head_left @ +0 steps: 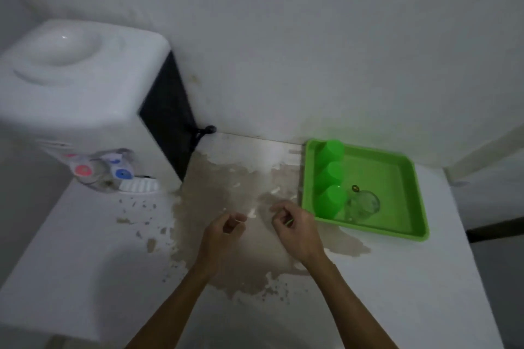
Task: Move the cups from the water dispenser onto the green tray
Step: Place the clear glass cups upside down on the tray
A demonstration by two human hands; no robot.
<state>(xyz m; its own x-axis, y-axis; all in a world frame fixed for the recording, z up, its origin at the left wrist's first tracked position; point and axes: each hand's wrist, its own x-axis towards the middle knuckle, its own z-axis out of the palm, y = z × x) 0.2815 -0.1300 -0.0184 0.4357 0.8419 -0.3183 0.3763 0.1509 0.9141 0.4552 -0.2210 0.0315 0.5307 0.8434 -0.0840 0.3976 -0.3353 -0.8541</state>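
A white counter (85, 249) runs along a plain white wall (312, 37). The counter's white coating has peeled away across its middle, exposing a large brownish-grey patch (226, 235) with scattered flakes around its edges. The wall carries faint yellowish stains near its top and beside the counter junction. To the right the counter ends at a lower ledge (487, 144). Lighting is dim and even.
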